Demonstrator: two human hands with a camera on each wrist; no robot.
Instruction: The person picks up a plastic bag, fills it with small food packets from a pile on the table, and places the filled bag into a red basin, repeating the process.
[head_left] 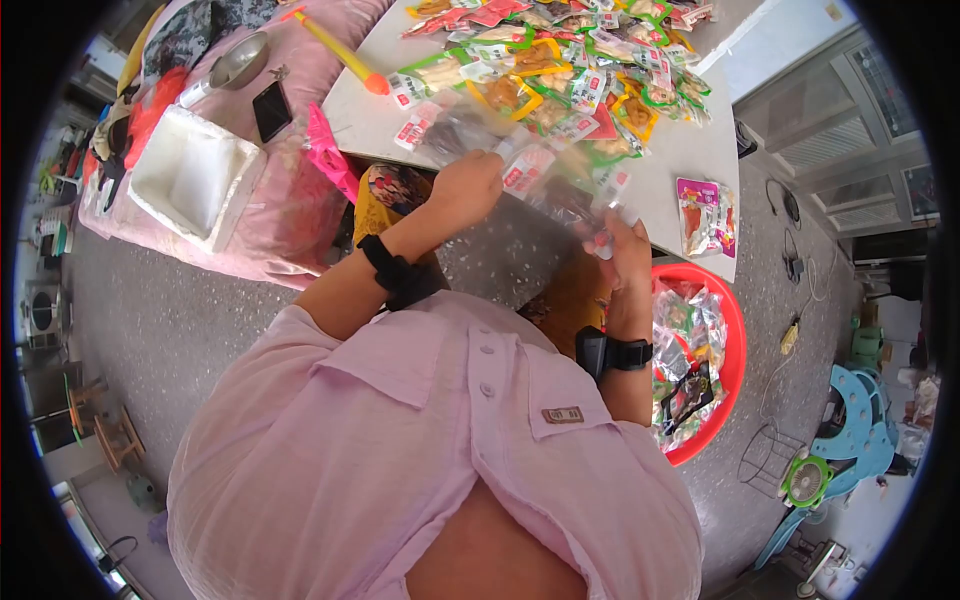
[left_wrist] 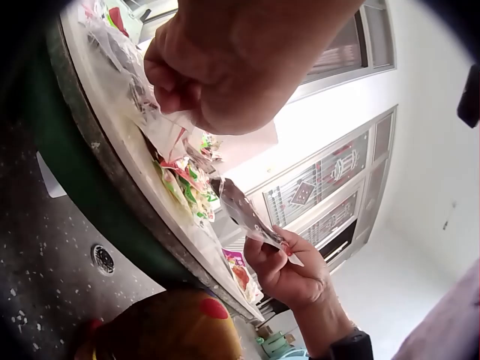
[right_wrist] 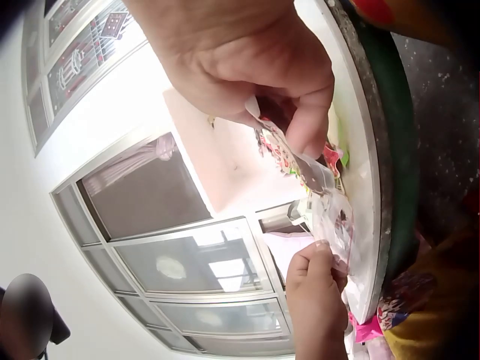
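Pale pink shirt [head_left: 420, 390] in the foreground of the head view, you work with both hands at the near edge of a white-topped table [head_left: 365, 125]. Your left hand [head_left: 468, 190] is curled, its fingertips pinching a clear plastic film with red print [head_left: 527, 168]; your right hand [head_left: 628, 255] pinches the lower end of a clear, flat plastic packet with dark contents [head_left: 570, 203]. Film and packet meet between your hands; whether they are one piece or two, you cannot tell. A heap of glossy packets edged in green, yellow and red [head_left: 550, 65] covers the table's far side, and a purple-edged packet [head_left: 707, 217] lies apart near the corner. Beside your right forearm sits a round red plastic basin [head_left: 734, 340] holding more packets. At left, a white foam box [head_left: 192, 175] and a black phone [head_left: 271, 110] rest on pink cloth [head_left: 290, 225].

Seen from your left wrist, that hand's thumb and fingers are drawn tight on the film above the tabletop, while your right hand opposite grips the tilted packet at its lower end.

Viewed from your right wrist, your right thumb presses the packet against your fingers; your left hand pinches the film beyond it, near the table's edge.
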